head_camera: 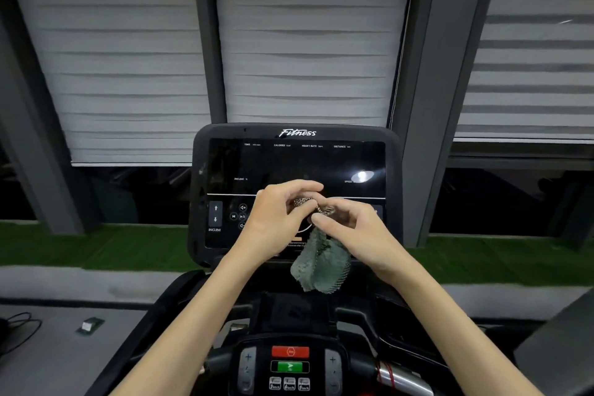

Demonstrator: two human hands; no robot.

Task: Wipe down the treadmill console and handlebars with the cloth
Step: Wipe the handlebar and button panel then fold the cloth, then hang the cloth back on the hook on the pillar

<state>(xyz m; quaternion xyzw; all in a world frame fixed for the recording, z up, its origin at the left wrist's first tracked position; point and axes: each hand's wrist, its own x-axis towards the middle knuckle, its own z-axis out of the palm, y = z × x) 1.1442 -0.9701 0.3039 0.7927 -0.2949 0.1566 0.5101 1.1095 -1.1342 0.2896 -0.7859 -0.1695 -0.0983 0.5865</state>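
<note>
2 hands together — left hand [275, 219] & right hand [357, 232] both pinch 1 cloth [321, 264], 1 console [289, 164] behind.

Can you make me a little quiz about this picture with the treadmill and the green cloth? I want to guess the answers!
1. True or false: the cloth lies flat on the console screen.
2. Look at the left hand and the right hand. Which of them pinch the cloth? A. only the left. B. only the right. C. both.
3. Fill in: the button right above the green button is coloured ____.

Key:
1. False. It hangs from the hands, in front of the console.
2. C.
3. Red: it is the red button.
</note>
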